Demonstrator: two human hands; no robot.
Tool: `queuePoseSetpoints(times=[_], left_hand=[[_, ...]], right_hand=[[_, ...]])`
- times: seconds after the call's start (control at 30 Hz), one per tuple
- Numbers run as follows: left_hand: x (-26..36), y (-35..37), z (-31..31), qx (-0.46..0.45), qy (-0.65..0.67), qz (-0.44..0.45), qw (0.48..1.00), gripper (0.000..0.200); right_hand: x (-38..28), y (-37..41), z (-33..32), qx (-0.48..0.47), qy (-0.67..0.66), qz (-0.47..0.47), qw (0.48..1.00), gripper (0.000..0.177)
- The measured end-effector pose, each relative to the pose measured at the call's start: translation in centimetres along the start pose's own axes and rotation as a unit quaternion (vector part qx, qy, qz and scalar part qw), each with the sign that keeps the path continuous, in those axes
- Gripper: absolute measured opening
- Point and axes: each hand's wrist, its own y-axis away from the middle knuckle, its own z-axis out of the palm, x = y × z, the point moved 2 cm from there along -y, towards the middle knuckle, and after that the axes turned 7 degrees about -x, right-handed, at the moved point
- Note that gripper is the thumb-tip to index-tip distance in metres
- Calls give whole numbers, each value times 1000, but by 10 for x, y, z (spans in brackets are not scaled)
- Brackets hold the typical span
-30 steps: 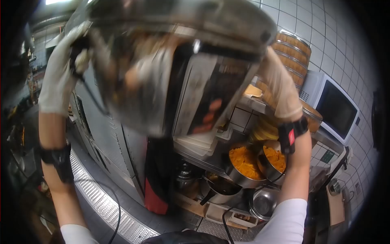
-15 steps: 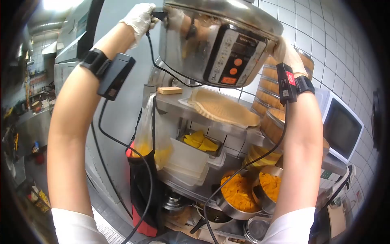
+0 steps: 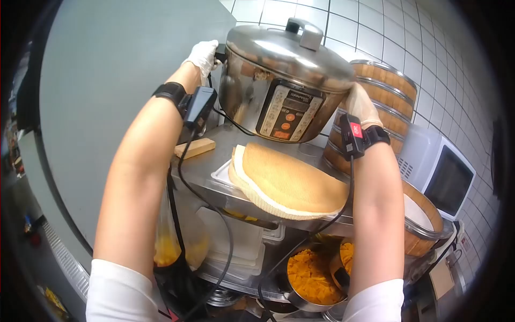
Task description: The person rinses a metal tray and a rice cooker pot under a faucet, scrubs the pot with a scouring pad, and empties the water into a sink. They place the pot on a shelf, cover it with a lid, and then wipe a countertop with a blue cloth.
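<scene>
A large stainless steel electric cooker (image 3: 289, 60) with a domed lid and a front control panel is between my hands, tilted in this view, its base close over the back of the steel shelf (image 3: 214, 170). My gloved left hand (image 3: 204, 58) is closed round the black handle on its left side. On the other side, my gloved right hand (image 3: 363, 105) grips the cooker near the lid's edge; its fingertips are hidden behind the body. A black cord hangs from the left side. In front of the cooker lie round tan mesh liners (image 3: 292, 182).
Stacked wooden steamers (image 3: 383, 88) stand right of the cooker, with another steamer (image 3: 424, 212) and a microwave (image 3: 437, 166) farther right. A wooden block (image 3: 196, 148) lies at the shelf's left. Below are pots of orange food (image 3: 314, 276) and pale lids (image 3: 230, 236). A grey cabinet (image 3: 129, 75) borders the left.
Both hands have carried the cooker forward and lowered it toward the back of the shelf, behind the mesh liners. The view has shifted, so the lid's top handle now shows.
</scene>
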Motion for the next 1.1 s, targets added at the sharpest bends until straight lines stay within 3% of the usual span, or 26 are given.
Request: queuePoseSetpoints(times=[0.03,0.07,0.1,0.17,0.2,0.23,0.27,0.3,0.33,0.37,0.4,0.43,0.5,0.53,0.57,0.6,0.63,0.67,0.7,0.77,0.8,0.83,0.9,1.03,1.07,1.1], left_hand=[[-9,-8,3,-6,-70,-8,998,19],[-31,-34,1,-8,-221,21,975,18],[-40,-41,5,-12,-220,20,975,18],[-56,-56,10,-11,-256,-7,967,14],[-94,-94,1,-18,-336,80,938,9],[-91,-95,5,-19,-337,79,938,9],[-93,-93,10,-31,-332,-9,943,8],[-95,-93,13,-44,-326,-97,939,8],[-122,-114,7,-57,-363,-43,929,10],[-115,-102,9,-60,-362,-45,929,10],[-91,-80,16,-83,-513,34,854,10],[-76,-65,24,-105,-646,112,748,10],[-71,-67,25,-157,-638,71,751,14],[-74,-67,23,-204,-624,30,754,20],[-81,-66,24,-205,-624,27,754,20],[-81,-54,26,-153,-460,-43,874,31],[-82,-44,27,-94,-272,-109,951,42],[-78,-51,25,-205,-317,-119,918,57],[-67,-48,25,-173,-237,-179,939,53],[-29,-22,39,-126,-378,-89,913,56],[-18,-21,38,-110,-429,-58,895,57],[-6,-20,40,-94,-480,-27,872,57],[15,-7,42,-55,-442,13,895,58],[69,32,50,-11,-454,45,890,55],[75,38,50,-1,-463,35,886,55],[85,41,50,5,-454,97,886,48]], right_hand=[[-29,-31,29,14,30,-5,999,45],[-44,-36,34,-29,-4,-12,1000,42],[-51,-33,38,-70,-39,-18,997,40],[-44,-16,25,-55,-52,-36,997,38],[-42,-12,20,-36,-69,-53,996,36],[-58,-25,43,-37,-69,-54,995,36],[-92,-47,84,71,-217,-15,973,30],[-108,-56,106,175,-358,26,917,27],[-96,-43,85,174,-358,23,917,27],[-64,-15,49,115,-732,63,669,26],[-41,3,25,34,-954,94,282,26],[-28,9,16,31,-954,96,281,26],[-19,16,9,-78,-995,39,51,34],[-36,7,16,-92,-975,167,-113,35],[-38,0,19,-94,-975,165,-113,35],[-37,-4,21,-88,-983,150,-65,33],[-35,-8,22,-80,-987,137,-15,32],[-33,-14,21,-37,-994,102,-22,34],[-20,-2,14,-42,-993,103,-24,34],[29,29,-19,-100,-979,106,144,33],[39,31,-25,-120,-964,127,201,30],[44,29,-25,-123,-955,122,241,30],[55,15,-27,-108,-937,82,323,30],[86,-34,-47,-76,-867,22,492,30],[94,-44,-52,-69,-850,25,521,30],[102,-36,-54,-62,-856,12,513,30]])
